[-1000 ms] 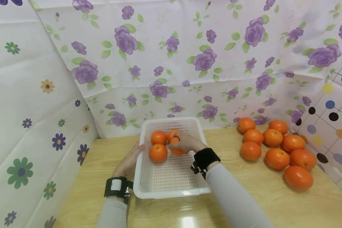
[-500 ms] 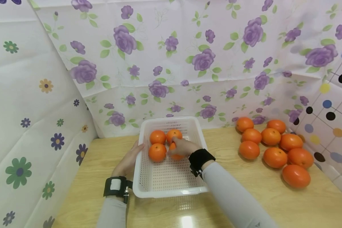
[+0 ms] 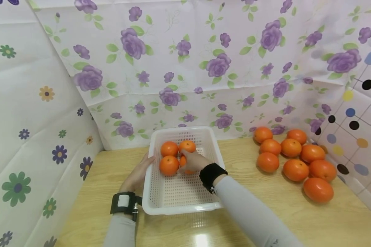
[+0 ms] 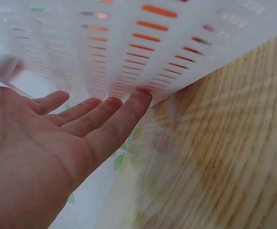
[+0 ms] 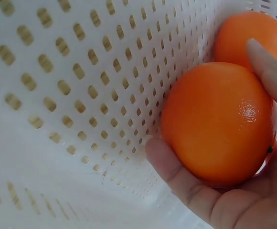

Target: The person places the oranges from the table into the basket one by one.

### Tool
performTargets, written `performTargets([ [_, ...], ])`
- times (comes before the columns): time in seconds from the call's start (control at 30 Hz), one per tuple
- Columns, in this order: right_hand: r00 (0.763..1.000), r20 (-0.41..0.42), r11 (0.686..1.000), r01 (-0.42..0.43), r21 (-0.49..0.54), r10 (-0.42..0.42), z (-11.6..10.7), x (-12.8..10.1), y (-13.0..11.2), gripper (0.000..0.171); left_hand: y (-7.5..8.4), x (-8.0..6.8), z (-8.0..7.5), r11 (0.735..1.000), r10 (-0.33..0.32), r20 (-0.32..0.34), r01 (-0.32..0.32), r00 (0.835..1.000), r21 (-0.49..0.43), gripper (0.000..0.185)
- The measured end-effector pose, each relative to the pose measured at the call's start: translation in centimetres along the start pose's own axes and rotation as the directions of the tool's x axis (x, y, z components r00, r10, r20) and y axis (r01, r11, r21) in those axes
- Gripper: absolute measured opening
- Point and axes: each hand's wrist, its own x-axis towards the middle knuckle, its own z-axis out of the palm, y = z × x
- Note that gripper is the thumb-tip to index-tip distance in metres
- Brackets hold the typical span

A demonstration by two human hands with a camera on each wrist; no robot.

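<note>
In the head view a white perforated plastic basket [image 3: 185, 209] stands on the table. Inside, my right hand [image 3: 195, 161] grips an orange [image 5: 215, 124] low over the basket floor, thumb on one side and fingers curled round the other. Three more oranges sit by it: one at back left [image 3: 169, 149], one at front left [image 3: 169, 165] and one behind the hand [image 3: 187, 146]. My left hand [image 3: 138, 175] rests along the basket's left side. The left wrist view shows its fingers [image 4: 112, 129] nearly straight, fingertips at the slotted outer wall [image 4: 71, 62].
Several loose oranges [image 3: 296, 170] lie grouped on the wooden table [image 3: 244, 164] right of the basket. A flowered sheet [image 3: 173, 68] hangs right behind it, with patterned sheets at the left [image 3: 34, 144] and right [image 3: 358, 137].
My right hand, with the orange, has shifted slightly left and nearer to me inside the basket. The left hand keeps its place at the side. The whole head view has drifted a little.
</note>
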Motion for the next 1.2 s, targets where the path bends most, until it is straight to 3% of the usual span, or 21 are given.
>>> performTargets([
  [0.17,1.0,0.018,1.0,-0.015,-0.024,0.015,-0.1,-0.2,-0.1,0.074,0.0,0.0,0.0,1.0,0.0,0.002,0.0,1.0,0.0,0.065],
  [0.3,0.999,0.04,0.998,0.007,0.057,-0.01,-0.6,-0.4,0.3,0.076,0.2,0.1,0.1,1.0,-0.004,0.001,0.004,1.0,-0.013,0.065],
  [0.43,0.998,0.053,0.993,0.024,0.119,-0.03,-1.1,-0.5,0.6,0.072,0.2,0.2,0.2,1.0,0.003,-0.009,-0.003,1.0,-0.007,0.065],
  [0.63,0.998,0.061,0.996,0.027,0.085,-0.033,-1.3,-0.5,0.7,0.059,0.0,-0.1,0.0,1.0,0.013,0.019,-0.013,1.0,-0.01,0.066],
  [0.87,0.998,-0.017,0.997,0.062,0.045,-0.061,-1.8,-0.6,0.9,0.048,0.0,0.2,0.1,1.0,0.019,0.024,-0.019,1.0,-0.015,0.067],
  [1.03,0.995,-0.093,0.998,0.026,0.052,-0.021,-1.8,-0.4,0.9,0.052,0.1,-0.1,0.1,1.0,0.002,0.017,-0.002,1.0,-0.019,0.067],
  [1.2,0.978,-0.209,0.997,0.018,0.074,-0.002,-1.8,0.0,0.6,0.058,0.0,-0.2,0.0,1.0,-0.007,-0.001,0.007,1.0,-0.015,0.068],
])
